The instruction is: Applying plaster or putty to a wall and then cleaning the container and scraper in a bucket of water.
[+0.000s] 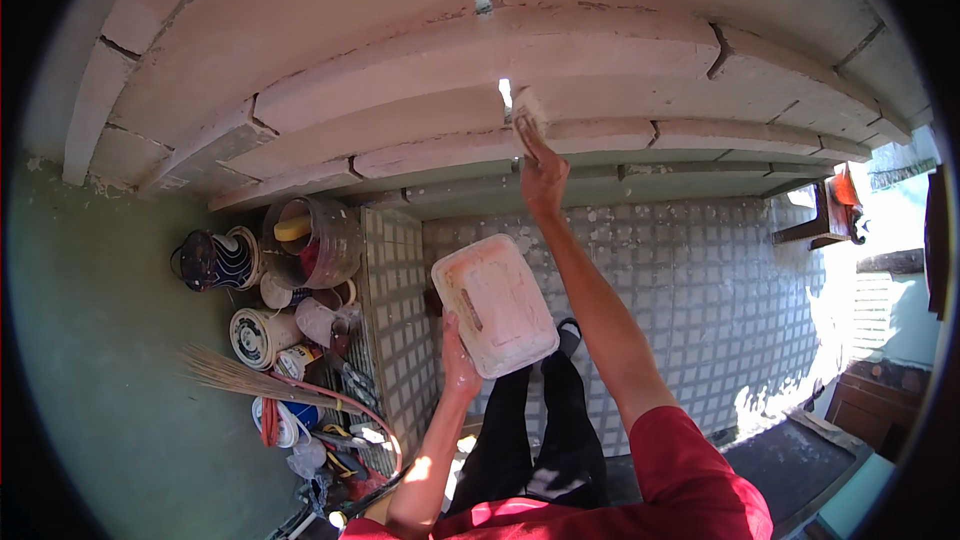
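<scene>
In the head view, the right hand's (544,183) fingers clamp a pale pad (531,108) that juts past their tips near a bright slit (505,92), while the left hand (459,365), fingers partly hidden, grips a whitish rectangular container (508,305) by its lower-left edge.

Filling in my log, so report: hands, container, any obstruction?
Left hand holding pale smeared container. Right hand gripping whitish pad at pinkish panelling. No obstruction visible around pad.
</scene>
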### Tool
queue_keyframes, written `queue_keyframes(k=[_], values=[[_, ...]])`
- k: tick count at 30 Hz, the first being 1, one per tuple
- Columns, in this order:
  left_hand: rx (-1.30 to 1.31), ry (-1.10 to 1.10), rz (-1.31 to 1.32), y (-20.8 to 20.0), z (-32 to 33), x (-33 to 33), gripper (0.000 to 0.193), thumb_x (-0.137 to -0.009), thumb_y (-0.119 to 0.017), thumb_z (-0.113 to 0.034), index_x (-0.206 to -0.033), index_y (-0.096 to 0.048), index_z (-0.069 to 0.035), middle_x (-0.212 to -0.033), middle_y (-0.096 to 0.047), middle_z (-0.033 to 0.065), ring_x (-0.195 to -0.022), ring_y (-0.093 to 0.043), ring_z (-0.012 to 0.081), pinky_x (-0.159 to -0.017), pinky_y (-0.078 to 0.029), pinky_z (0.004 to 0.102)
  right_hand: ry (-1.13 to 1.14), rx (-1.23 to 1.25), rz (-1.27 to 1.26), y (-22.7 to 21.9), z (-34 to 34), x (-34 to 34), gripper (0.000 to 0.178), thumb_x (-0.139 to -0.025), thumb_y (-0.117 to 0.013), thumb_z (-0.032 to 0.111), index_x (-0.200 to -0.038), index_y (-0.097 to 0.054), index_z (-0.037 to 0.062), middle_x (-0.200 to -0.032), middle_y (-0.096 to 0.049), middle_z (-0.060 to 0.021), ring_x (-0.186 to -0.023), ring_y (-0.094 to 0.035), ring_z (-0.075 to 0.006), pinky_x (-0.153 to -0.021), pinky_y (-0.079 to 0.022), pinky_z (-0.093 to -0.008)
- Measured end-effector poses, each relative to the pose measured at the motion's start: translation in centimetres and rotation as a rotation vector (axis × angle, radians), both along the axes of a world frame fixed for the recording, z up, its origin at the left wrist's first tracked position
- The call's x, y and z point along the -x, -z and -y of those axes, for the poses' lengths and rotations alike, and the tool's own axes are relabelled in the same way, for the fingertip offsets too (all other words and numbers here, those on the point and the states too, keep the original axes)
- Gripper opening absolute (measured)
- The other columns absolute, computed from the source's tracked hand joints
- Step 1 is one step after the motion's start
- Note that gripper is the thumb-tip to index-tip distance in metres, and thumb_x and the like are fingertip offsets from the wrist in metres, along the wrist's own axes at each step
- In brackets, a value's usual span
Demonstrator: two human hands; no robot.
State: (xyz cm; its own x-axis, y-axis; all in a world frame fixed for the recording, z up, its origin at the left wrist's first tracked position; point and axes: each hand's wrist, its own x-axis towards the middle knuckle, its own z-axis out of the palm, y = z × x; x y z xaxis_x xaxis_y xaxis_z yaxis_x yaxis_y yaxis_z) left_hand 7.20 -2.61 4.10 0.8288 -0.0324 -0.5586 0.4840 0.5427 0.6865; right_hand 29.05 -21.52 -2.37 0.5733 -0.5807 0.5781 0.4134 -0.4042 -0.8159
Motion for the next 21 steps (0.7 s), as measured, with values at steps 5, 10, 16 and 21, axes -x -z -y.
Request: queue_keyframes(k=[5, 10, 16, 21], values=[[-0.030, -0.011, -0.003, 1.5, -0.5, -0.3, 0.059, -0.094, -0.040, -0.045, -0.138, -0.033, -0.006, -0.132, -0.045, 0.0077, -0.120, -0.045, 0.0221, -0.103, -0.035, 0.0361, -0.017, 0.094, -0.104, -0.2, -0.3, 4.1, 0.047, -0.078, -0.046, -0.015, -0.121, -0.058, 0.0023, -0.118, -0.062, -0.0123, -0.110, -0.058, -0.0181, -0.092, -0.044, -0.0285], [0.045, 0.094, 0.002, 1.7, 0.3, -1.8, 0.052, -0.098, -0.037, -0.034, -0.142, -0.024, -0.009, -0.139, -0.035, 0.0074, -0.128, -0.034, 0.0203, -0.107, -0.028, 0.0354, 0.439, -0.119, -0.109, -3.9, 6.5, 2.0, 0.045, -0.081, -0.050, -0.012, -0.123, -0.056, 0.0021, -0.117, -0.062, -0.0125, -0.104, -0.061, -0.0174, -0.087, -0.047, -0.0284], [0.016, 0.079, -0.016, 1.4, 1.8, -3.2, 0.060, -0.094, -0.041, -0.046, -0.138, -0.032, -0.006, -0.133, -0.044, 0.0079, -0.120, -0.045, 0.0208, -0.102, -0.036, 0.0363, -0.014, 0.170, -0.061, -0.8, 2.4, 0.2, 0.045, -0.080, -0.052, -0.011, -0.123, -0.056, 0.0024, -0.116, -0.063, -0.0121, -0.106, -0.059, -0.0165, -0.088, -0.046, -0.0265], [0.002, 0.081, 0.038, 1.7, 2.1, -3.5, 0.060, -0.095, -0.041, -0.046, -0.139, -0.031, -0.006, -0.134, -0.043, 0.0081, -0.122, -0.043, 0.0212, -0.103, -0.034, 0.0365, 0.077, 0.100, -0.035, -1.7, 1.7, 3.6, 0.045, -0.080, -0.051, -0.011, -0.121, -0.058, 0.0037, -0.111, -0.065, -0.0135, -0.106, -0.060, -0.0170, -0.087, -0.045, -0.0253]])
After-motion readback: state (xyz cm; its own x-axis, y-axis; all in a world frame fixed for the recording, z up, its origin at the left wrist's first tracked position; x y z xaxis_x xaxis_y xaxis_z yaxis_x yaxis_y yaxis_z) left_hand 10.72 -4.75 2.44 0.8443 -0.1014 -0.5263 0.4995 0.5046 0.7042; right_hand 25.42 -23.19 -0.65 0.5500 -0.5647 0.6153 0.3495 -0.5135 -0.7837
